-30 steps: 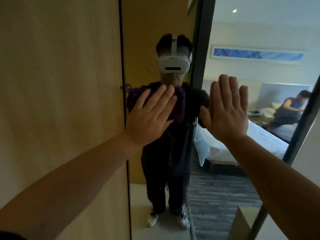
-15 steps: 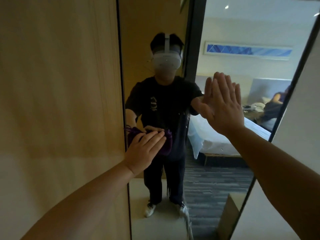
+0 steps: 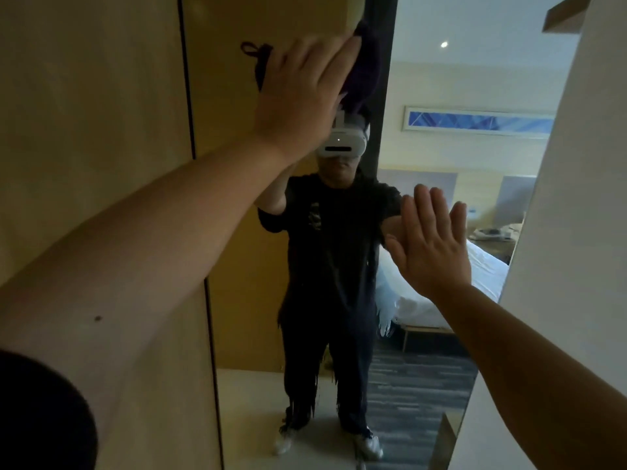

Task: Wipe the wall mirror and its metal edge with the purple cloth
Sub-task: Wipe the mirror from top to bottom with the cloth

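A tall wall mirror fills the middle of the view, with a thin dark metal edge down its left side. My left hand is raised high and presses the purple cloth flat against the upper glass; a loop of the cloth sticks out to the left of my fingers. My right hand lies flat on the glass lower down on the right, fingers together and pointing up, with nothing in it. My own reflection stands in the mirror between the two hands.
A wooden wall panel runs along the mirror's left. A white wall borders the mirror on the right. The glass reflects a bed with white sheets, a framed blue picture and a striped carpet.
My left hand has swept the cloth from low on the glass up to its upper part. My right hand has stayed flat on the mirror, a little lower in view.
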The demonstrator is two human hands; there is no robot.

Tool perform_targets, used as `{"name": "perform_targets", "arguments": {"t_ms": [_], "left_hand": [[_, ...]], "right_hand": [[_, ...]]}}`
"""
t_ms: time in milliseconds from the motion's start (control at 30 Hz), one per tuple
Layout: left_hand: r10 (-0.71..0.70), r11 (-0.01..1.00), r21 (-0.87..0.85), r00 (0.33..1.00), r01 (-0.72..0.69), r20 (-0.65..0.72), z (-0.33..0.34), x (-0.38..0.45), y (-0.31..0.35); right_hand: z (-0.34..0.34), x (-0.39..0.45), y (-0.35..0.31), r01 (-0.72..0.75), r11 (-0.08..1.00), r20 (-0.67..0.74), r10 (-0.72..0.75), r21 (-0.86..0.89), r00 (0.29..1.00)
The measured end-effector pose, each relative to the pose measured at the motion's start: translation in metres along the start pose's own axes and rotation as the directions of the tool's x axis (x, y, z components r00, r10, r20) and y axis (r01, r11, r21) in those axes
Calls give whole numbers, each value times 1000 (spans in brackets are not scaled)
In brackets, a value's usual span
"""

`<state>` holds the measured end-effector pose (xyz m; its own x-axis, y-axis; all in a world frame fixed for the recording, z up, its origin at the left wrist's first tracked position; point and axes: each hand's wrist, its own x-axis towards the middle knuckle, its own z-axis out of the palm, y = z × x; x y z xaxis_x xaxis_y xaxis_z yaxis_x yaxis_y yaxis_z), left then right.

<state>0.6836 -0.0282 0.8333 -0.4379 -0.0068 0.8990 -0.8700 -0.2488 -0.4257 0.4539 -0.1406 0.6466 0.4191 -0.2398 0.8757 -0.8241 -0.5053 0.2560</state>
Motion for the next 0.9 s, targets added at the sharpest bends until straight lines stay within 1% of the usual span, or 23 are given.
{"name": "perform_targets", "arguments": {"t_ms": [133, 200, 267, 367, 533, 667, 733, 800, 900], "left_hand": [[21, 1000, 21, 998, -22, 67, 18, 11, 14], [29, 1000, 1, 993, -29, 115, 27, -4, 25], [7, 1000, 11, 992, -9, 123, 31, -24, 33], [-20, 1000, 5, 988, 19, 151, 24, -56, 48], [36, 998, -59, 960, -21, 278, 2, -152, 90], [172, 983, -129, 917, -133, 360, -13, -267, 135], [212, 975, -144, 899, -169, 383, -23, -321, 152], [214, 975, -150, 882, -165, 419, -34, -349, 162], [200, 975, -184, 863, -127, 464, -38, -346, 161]], "right_hand": [[11, 0, 3, 18, 999, -118, -15, 26, 993], [17, 0, 5, 30, 999, -178, -24, 27, 984], [21, 1, 6, 52, 998, -228, -45, 23, 973], [25, 1, 8, 58, 998, -262, -52, 15, 964], [24, 0, 9, 60, 997, -231, -46, 54, 972], [21, -1, 8, 45, 997, -192, -32, 62, 981], [17, 0, 6, 31, 996, -149, -18, 84, 989], [10, -2, 6, 26, 993, -99, -15, 118, 995], [-2, -4, 11, 41, 989, -62, -32, 141, 998]]}}
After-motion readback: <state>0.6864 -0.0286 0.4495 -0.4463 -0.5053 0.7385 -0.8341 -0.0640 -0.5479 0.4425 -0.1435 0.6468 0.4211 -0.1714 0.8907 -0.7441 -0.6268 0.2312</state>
